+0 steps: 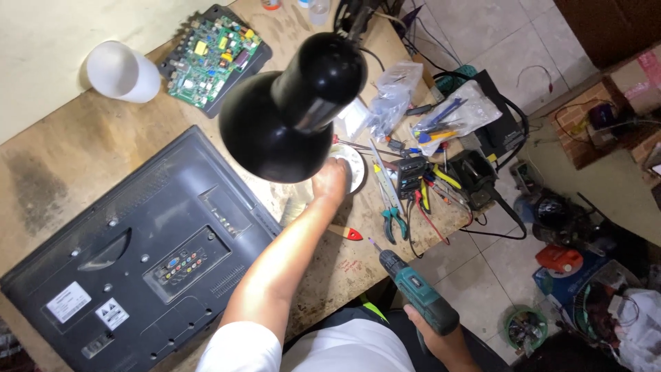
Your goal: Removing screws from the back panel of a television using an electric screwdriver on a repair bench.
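We see a teal-and-black cordless drill (418, 289) at the near right, bit pointing far-left, and a round white dish (354, 165) mid-table.

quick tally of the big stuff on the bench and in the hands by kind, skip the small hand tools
Flat-screen set, back up: 1
Green circuit board: 1
Black desk lamp: 1
White cup: 1
Round white dish, under the left hand: 1
Teal cordless drill, in the right hand: 1
Clear plastic bags: 2
Total: 8
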